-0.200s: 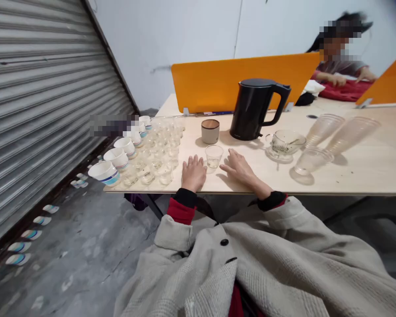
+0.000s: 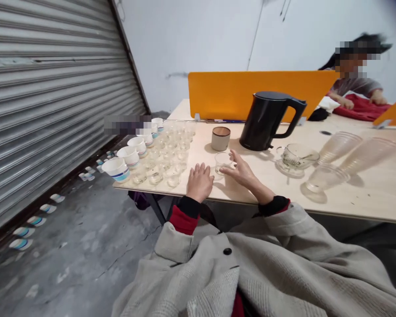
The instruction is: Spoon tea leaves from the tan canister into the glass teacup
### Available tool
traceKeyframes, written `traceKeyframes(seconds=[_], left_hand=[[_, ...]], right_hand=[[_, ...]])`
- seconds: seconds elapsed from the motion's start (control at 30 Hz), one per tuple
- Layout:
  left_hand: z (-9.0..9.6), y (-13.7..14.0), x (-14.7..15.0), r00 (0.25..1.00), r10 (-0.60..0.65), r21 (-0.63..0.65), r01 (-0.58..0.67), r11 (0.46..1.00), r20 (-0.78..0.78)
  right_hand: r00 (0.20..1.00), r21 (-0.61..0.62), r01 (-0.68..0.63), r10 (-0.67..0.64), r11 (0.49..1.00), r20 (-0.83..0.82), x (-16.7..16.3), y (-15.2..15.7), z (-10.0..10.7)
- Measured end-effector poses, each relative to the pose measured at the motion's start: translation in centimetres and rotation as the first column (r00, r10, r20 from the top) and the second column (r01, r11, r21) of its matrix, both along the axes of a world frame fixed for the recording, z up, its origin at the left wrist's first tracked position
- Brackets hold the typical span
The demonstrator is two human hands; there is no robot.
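Observation:
My left hand (image 2: 199, 181) rests flat on the near edge of the light wooden table (image 2: 366, 193), fingers loosely together, holding nothing. My right hand (image 2: 242, 171) is raised a little off the table with fingers spread, its fingertips at the right side of a small clear glass (image 2: 222, 162). Whether they touch the glass I cannot tell. The glass stands upright between both hands. Behind it stand a beige ceramic cup with a brown rim (image 2: 221, 138) and a black electric kettle (image 2: 267, 120).
Several small clear glasses (image 2: 166, 154) and white paper cups (image 2: 117, 168) fill the table's left end. A glass cup on a saucer (image 2: 295, 157) and stacked plastic cups (image 2: 339, 147) lie at right. An orange divider (image 2: 237, 94) stands behind; another person works beyond it.
My right hand has lifted off the table and moved up to the small glass. The camera has shifted slightly; my left hand stays put.

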State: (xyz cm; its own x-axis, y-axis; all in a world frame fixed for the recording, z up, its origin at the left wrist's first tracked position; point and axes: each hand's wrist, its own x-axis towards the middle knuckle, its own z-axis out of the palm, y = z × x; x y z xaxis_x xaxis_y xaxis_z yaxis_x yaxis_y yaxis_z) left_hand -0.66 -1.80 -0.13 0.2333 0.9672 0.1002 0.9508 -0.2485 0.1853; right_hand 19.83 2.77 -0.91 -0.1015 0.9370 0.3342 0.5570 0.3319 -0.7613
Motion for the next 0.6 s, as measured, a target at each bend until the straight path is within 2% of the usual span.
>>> traceKeyframes(seconds=[0.07,0.2,0.33,0.47,0.6], left_hand=[[0.0,-0.3,-0.1,1.0,0.003,0.015,-0.003,1.0,0.01],[0.0,-0.5,0.0,0.999,-0.002,0.032,0.001,0.999,0.036],[0.0,-0.6,0.0,0.998,-0.011,0.046,0.008,0.999,0.069],[-0.3,-0.7,0.0,0.996,-0.023,0.053,0.018,0.998,0.089],[-0.6,-0.8,-0.1,0.991,-0.036,0.083,0.025,0.996,0.127]], right_hand=[[0.998,-0.006,-0.016,0.016,1.0,-0.055,-0.6,0.6,0.1],[0.999,0.003,0.0,0.0,1.0,-0.054,-0.9,1.4,1.1],[0.998,0.113,0.055,-0.05,0.992,-0.05,-0.7,3.6,4.6],[0.995,0.211,0.07,-0.054,0.975,-0.083,-1.0,9.0,9.5],[0.992,0.186,0.126,-0.129,0.975,0.004,-2.7,16.4,12.9]])
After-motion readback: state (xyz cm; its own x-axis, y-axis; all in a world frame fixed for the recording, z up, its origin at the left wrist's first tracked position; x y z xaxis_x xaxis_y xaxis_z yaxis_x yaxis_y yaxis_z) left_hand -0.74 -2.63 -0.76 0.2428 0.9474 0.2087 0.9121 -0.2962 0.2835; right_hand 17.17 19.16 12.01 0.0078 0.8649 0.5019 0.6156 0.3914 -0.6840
